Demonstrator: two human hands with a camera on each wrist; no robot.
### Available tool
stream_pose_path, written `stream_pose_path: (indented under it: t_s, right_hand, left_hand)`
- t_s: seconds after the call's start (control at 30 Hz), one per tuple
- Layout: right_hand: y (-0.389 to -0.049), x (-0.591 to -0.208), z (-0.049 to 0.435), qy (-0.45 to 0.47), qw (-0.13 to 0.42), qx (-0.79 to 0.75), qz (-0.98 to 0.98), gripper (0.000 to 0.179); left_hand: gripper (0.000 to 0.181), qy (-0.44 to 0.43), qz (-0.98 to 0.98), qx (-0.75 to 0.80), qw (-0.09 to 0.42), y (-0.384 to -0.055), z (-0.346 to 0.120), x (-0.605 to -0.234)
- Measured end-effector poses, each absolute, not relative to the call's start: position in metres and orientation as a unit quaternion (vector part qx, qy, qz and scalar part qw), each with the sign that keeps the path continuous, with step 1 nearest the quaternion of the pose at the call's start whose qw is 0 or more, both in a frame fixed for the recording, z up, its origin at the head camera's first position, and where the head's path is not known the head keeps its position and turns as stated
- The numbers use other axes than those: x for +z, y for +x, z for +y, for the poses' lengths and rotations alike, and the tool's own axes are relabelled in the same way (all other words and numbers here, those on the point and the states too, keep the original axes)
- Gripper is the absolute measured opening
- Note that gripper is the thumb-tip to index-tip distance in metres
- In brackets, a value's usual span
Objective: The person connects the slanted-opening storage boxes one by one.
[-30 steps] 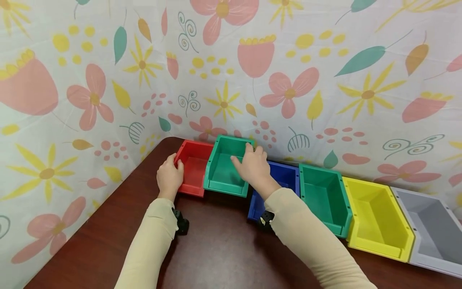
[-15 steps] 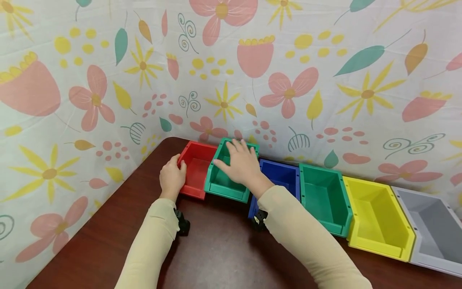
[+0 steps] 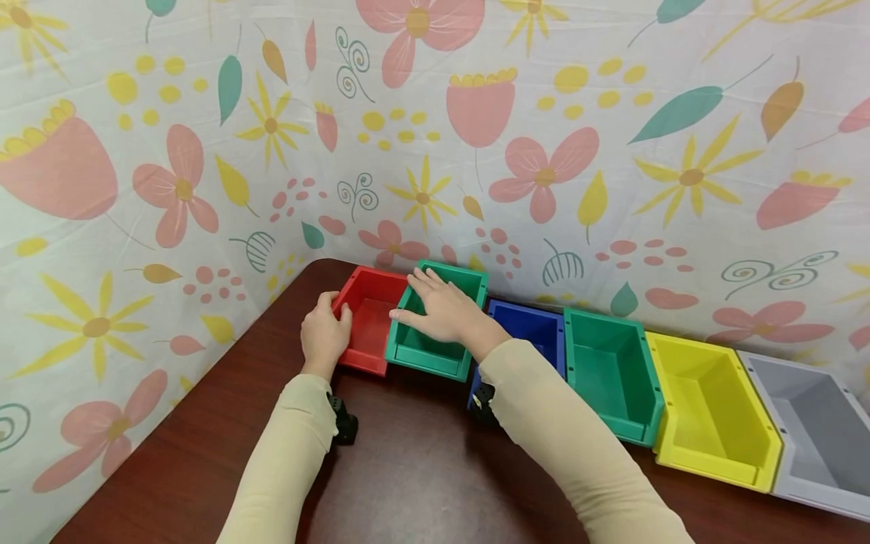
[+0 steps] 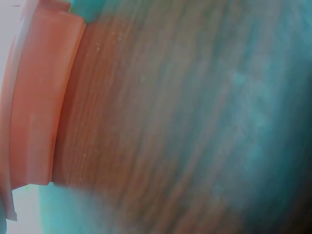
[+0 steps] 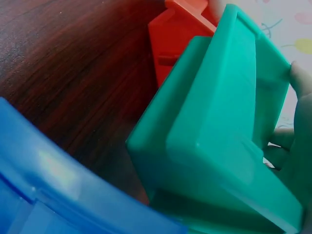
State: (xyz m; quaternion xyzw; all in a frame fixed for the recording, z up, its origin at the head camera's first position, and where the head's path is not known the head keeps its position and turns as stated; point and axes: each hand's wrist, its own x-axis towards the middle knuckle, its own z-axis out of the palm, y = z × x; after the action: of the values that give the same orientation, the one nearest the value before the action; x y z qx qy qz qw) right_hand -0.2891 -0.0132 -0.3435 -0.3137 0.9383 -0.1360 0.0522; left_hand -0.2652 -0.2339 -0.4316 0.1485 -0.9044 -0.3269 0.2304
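Observation:
In the head view my left hand point(image 3: 325, 330) grips the left wall of a red storage bin point(image 3: 369, 321), thumb inside the rim and fingers outside. The left wrist view shows the red bin's wall point(image 4: 41, 97) at its left edge. My right hand point(image 3: 445, 308) lies across a green bin point(image 3: 428, 361) just right of the red one. Its fingers are extended and reach the green bin's left rim, beside the red bin. In the right wrist view the green bin point(image 5: 209, 126) appears tilted, with the red bin point(image 5: 178, 36) behind it.
Right of the green bin stand a blue bin point(image 3: 526, 332), a second green bin point(image 3: 605, 370), a yellow bin point(image 3: 707, 408) and a grey bin point(image 3: 809, 431) in a row. Flower-patterned cloth point(image 3: 612, 227) hangs behind the dark wooden table point(image 3: 401, 461).
My right hand has moved left across the first green bin, from its right rim to its left. The green and red bins have shifted slightly right. My left hand stays on the red bin.

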Motion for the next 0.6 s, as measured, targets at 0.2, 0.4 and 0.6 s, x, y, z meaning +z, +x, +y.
stream_pose_path:
  t_s: [0.2,0.4,0.6]
  right_hand:
    - [-0.2871,-0.3424,-0.0127,-0.312,0.060,-0.143,0.937,0.086]
    - [-0.2863,-0.3445,-0.0127,-0.309,0.058,-0.144,0.938,0.088]
    - [-0.2863,-0.3494,-0.0133,-0.307,0.053,-0.148,0.939,0.088]
  left_hand:
    - [0.037,0.146,-0.904,-0.325,0.236,-0.2650,-0.2329,-0.4323]
    - [0.036,0.144,-0.904,-0.322,0.243,-0.2650,-0.2320,-0.4322]
    - [0.036,0.144,-0.902,-0.324,0.245,-0.2645,-0.2324,-0.4316]
